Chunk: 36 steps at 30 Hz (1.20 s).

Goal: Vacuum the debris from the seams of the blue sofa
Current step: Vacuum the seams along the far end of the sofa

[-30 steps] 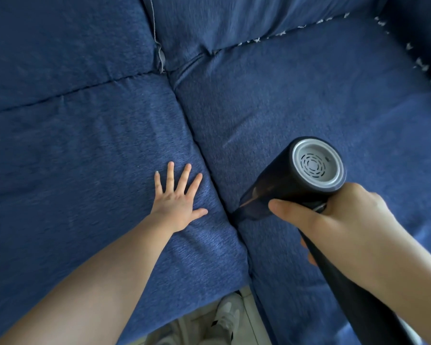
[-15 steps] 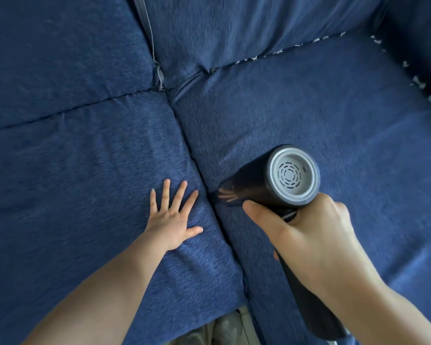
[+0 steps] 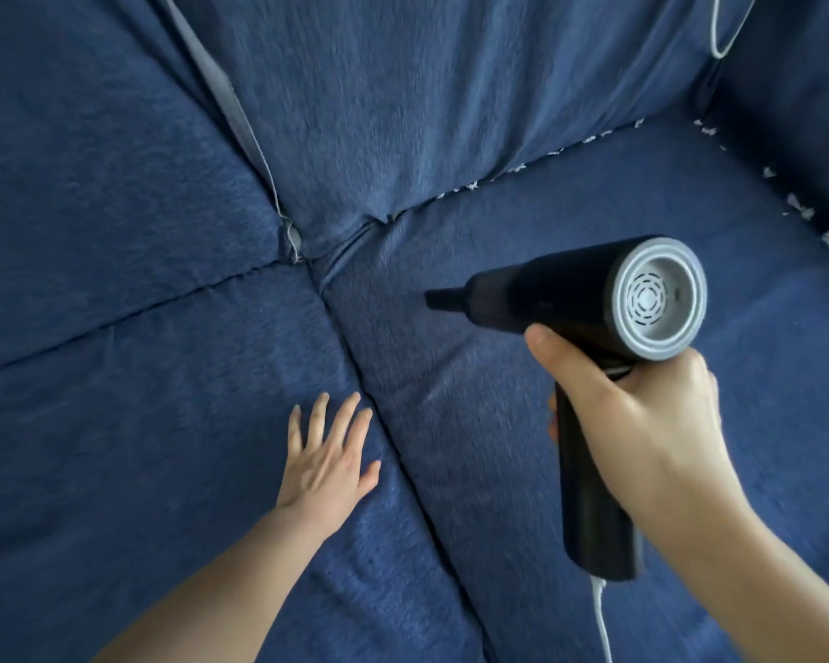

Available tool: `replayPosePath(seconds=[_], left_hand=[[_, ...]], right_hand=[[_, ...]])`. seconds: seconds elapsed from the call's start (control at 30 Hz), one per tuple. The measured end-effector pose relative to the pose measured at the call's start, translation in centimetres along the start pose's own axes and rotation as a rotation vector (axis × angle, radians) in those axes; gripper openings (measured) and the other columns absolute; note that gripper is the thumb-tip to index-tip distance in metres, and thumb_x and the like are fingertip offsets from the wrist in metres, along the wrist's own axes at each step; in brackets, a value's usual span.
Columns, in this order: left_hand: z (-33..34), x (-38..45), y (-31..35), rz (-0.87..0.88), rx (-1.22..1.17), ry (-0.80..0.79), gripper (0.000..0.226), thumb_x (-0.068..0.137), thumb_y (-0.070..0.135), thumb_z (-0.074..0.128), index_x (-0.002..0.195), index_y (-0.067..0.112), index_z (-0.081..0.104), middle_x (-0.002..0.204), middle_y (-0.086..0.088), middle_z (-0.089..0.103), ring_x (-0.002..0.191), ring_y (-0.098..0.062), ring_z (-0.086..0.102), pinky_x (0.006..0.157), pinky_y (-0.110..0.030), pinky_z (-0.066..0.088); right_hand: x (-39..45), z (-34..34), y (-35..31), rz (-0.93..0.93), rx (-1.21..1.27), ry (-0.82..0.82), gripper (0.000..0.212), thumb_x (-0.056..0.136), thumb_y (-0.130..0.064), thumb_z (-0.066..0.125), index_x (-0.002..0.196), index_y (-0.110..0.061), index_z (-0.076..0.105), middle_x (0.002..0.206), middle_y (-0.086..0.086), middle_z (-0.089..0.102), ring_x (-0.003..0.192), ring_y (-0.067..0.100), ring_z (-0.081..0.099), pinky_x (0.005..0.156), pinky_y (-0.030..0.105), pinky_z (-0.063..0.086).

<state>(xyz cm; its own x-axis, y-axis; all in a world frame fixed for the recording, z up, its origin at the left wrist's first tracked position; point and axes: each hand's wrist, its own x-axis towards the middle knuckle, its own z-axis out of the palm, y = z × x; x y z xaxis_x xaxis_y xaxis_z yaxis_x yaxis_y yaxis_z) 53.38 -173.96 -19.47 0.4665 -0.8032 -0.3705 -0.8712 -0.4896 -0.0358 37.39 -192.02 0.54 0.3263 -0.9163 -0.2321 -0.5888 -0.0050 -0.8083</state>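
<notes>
My right hand (image 3: 642,423) grips the handle of a black handheld vacuum (image 3: 570,299) with a grey rear vent. Its narrow nozzle (image 3: 443,299) points left and hovers above the right seat cushion (image 3: 498,222), clear of the seam. My left hand (image 3: 324,459) lies flat with spread fingers on the left seat cushion (image 3: 140,423), just left of the seam (image 3: 379,409) between the two cushions. White bits of debris (image 3: 513,169) line the back seam of the blue sofa, and more debris (image 3: 800,208) lies along the right arm's seam.
The back cushions (image 3: 403,88) rise behind the seat. A grey fabric strip (image 3: 240,117) runs down between them. A white cord (image 3: 601,614) hangs from the vacuum's handle, and another white cord (image 3: 723,31) loops at the top right.
The vacuum has lifted out of the centre seam and swung up and right, its nozzle now pointing left in the air. My view has tilted up toward the sofa back; my left hand stays flat.
</notes>
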Motion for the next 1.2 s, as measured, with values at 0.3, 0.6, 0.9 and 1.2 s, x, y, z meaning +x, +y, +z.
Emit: replayPosePath(seconds=[0.3,0.6,0.9,1.2], left_hand=[[-5.0,14.0,1.8,0.045,-0.167,0.131,0.069,0.099,0.047,0.043,0.154,0.014,0.016,0.163,-0.005,0.008,0.149,-0.034,0.007,0.121,-0.049,0.012],[-4.9,22.7,5.6,0.022,-0.166,0.153,0.082,0.095,0.059,0.021,0.155,0.009,-0.003,0.164,-0.010,-0.005,0.150,-0.031,-0.007,0.119,-0.050,-0.005],[-2.8,23.4,5.7,0.040,-0.092,0.240,0.080,0.093,0.058,0.025,0.152,0.004,0.023,0.158,-0.019,0.023,0.145,-0.039,0.019,0.114,-0.060,0.018],[-2.4,23.9,5.8,0.027,-0.121,0.290,0.073,0.102,0.054,0.007,0.147,0.003,0.035,0.153,-0.020,0.032,0.139,-0.041,0.030,0.110,-0.057,0.017]], right_hand=[[8.2,1.9,-1.2,0.161,0.337,0.079,0.034,0.070,-0.055,0.074,0.074,-0.021,0.069,0.052,0.009,0.066,0.050,0.028,0.068,0.064,0.054,0.060],[13.5,4.3,0.7,0.349,0.737,0.154,0.029,0.073,-0.044,0.078,0.056,-0.022,0.070,0.051,0.009,0.060,0.043,0.026,0.061,0.050,0.036,0.055],[15.0,6.4,2.3,0.551,0.976,0.200,0.026,0.074,-0.045,0.077,0.052,-0.031,0.071,0.053,0.006,0.063,0.047,0.024,0.064,0.055,0.038,0.057],[15.1,6.7,2.0,0.539,0.972,0.185,0.030,0.072,-0.044,0.078,0.062,-0.018,0.068,0.058,0.007,0.066,0.058,0.029,0.069,0.058,0.039,0.060]])
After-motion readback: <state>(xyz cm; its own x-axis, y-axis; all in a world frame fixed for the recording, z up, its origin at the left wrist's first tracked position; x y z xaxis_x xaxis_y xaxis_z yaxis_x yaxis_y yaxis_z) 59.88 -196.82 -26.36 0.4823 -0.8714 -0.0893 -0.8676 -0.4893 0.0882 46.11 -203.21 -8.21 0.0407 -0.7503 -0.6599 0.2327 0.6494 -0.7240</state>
